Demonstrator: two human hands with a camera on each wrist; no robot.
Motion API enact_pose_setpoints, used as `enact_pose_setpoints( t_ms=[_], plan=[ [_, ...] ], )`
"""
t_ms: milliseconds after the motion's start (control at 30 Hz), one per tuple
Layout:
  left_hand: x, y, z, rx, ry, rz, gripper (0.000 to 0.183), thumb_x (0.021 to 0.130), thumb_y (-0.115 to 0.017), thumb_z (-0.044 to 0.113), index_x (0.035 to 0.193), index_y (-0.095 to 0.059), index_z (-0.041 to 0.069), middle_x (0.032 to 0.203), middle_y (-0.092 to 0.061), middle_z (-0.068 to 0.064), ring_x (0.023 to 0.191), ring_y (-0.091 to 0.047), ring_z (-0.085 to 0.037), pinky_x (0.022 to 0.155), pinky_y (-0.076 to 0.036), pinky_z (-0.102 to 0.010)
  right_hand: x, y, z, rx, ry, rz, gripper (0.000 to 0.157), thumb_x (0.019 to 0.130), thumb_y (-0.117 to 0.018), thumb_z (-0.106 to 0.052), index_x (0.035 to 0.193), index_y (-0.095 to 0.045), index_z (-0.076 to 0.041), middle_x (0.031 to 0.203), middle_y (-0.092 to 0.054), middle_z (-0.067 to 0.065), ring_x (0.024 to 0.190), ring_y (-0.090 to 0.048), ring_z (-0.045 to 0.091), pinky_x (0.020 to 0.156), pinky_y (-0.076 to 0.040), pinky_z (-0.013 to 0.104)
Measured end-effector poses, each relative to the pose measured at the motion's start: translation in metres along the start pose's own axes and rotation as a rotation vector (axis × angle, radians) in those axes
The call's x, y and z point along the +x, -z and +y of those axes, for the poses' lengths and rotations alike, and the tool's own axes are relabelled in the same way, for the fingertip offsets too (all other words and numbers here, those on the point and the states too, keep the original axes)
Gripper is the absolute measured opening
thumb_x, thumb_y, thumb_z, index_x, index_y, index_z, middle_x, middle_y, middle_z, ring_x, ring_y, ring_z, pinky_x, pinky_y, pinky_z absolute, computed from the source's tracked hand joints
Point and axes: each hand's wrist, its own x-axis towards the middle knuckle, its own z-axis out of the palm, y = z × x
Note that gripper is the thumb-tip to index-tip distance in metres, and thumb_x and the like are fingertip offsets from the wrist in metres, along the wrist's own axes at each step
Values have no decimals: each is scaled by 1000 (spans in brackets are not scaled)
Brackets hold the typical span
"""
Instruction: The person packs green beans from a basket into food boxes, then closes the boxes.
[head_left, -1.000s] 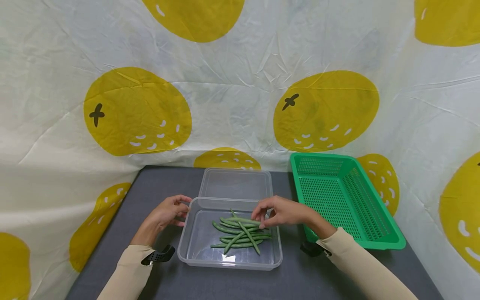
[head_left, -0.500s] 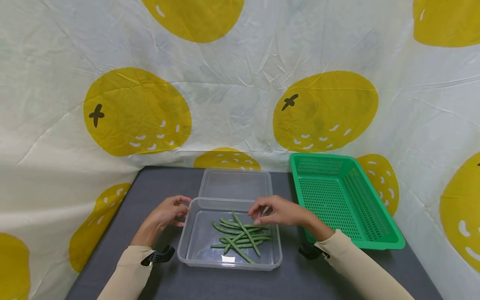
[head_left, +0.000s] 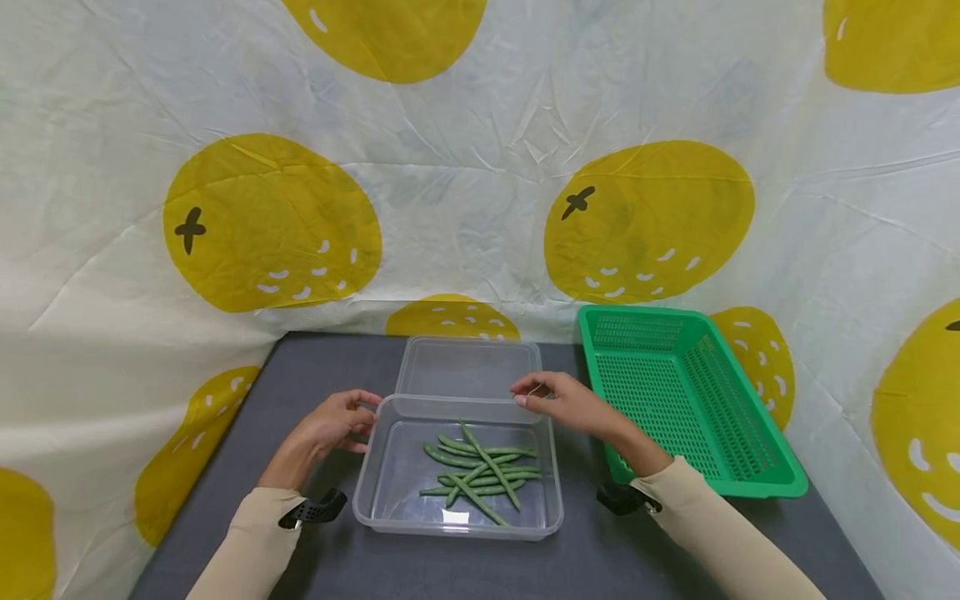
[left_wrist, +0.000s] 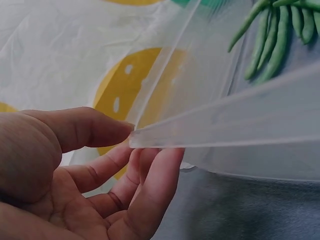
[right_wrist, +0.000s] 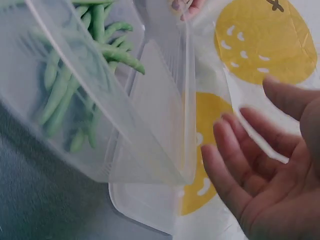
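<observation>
Several green beans (head_left: 491,477) lie in a loose crossing pile inside a clear plastic container (head_left: 405,523). At its far left corner my left hand (head_left: 330,429) pinches the rim, thumb on top and fingers beneath, as the left wrist view shows. My right hand (head_left: 577,406) hovers over the far right corner with relaxed, slightly bent fingers. In the right wrist view that hand (right_wrist: 270,170) is apart from the container wall (right_wrist: 150,150) and holds nothing.
A flat clear lid (head_left: 468,367) lies behind the container, partly covered by it. To the right stands a green perforated basket (head_left: 652,392) with nothing in it. A fruit-print curtain (head_left: 465,208) hangs along the back and sides of the dark table (head_left: 322,367).
A green bean has come to lie slanting toward the container's front. My right hand has risen off the pile and moved back to the right. The left hand stays at the corner.
</observation>
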Motion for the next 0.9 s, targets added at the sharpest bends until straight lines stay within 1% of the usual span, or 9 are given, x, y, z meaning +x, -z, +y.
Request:
enact_pose_setpoints(
  t_ms=[100,233,367,467,533,633,700,800,900],
  plan=[
    [2,2,4,11,7,-4,42,94,-59,7,134,-51,-5,106,-68,-21,82,-67,-22,67,-60,-39,1,0,0,69,-67,47,40,106,-55,-31,138,-58,-7,135,-62,14,122,-59,36,101,-49,55],
    [4,6,16,31,14,10,40,97,-57,11,133,-52,-6,115,-65,-24,90,-67,-24,71,-60,-40,4,2,0,181,-180,112,52,107,-49,-37,151,-44,-8,152,-48,18,139,-47,37,112,-40,54],
    [9,9,29,60,12,4,47,102,-58,22,139,-47,-6,136,-55,-27,113,-61,-34,87,-58,-47,12,6,1,262,-281,157,68,107,-43,-48,159,-28,-7,160,-36,20,147,-35,39,117,-32,56],
    [16,11,40,85,11,-23,62,103,-58,35,149,-39,-1,151,-44,-27,134,-47,-42,102,-49,-54,21,10,1,349,-352,167,76,107,-37,-54,162,-17,-6,163,-28,23,150,-27,42,119,-26,59],
    [21,13,45,92,14,-55,74,102,-57,46,156,-31,2,157,-36,-27,143,-36,-44,109,-41,-59,28,13,3,421,-396,172,78,107,-33,-56,163,-11,-6,164,-24,24,151,-22,43,120,-22,60],
    [29,13,51,43,32,-107,87,99,-53,59,162,-19,9,164,-24,-25,150,-24,-45,115,-32,-62,35,15,6,538,-443,185,81,106,-29,-59,163,-6,-6,165,-19,27,152,-17,45,121,-16,62],
    [34,14,53,-19,43,-142,91,99,-49,64,164,-13,12,166,-17,-24,152,-18,-45,117,-27,-64,38,15,9,608,-462,187,85,105,-27,-62,163,-4,-5,166,-15,28,153,-14,46,121,-13,63],
    [41,14,54,-95,60,-179,95,97,-43,70,164,-5,14,168,-9,-23,153,-11,-46,118,-22,-66,42,16,13,688,-493,188,90,103,-27,-66,163,1,-5,166,-8,28,153,-9,47,121,-10,64],
    [47,14,53,-126,65,-202,99,96,-37,75,164,-1,13,169,-4,-23,153,-8,-47,118,-19,-67,47,15,17,741,-528,196,91,102,-26,-67,162,5,-6,167,-2,27,154,-3,46,121,-7,65]
  ],
)
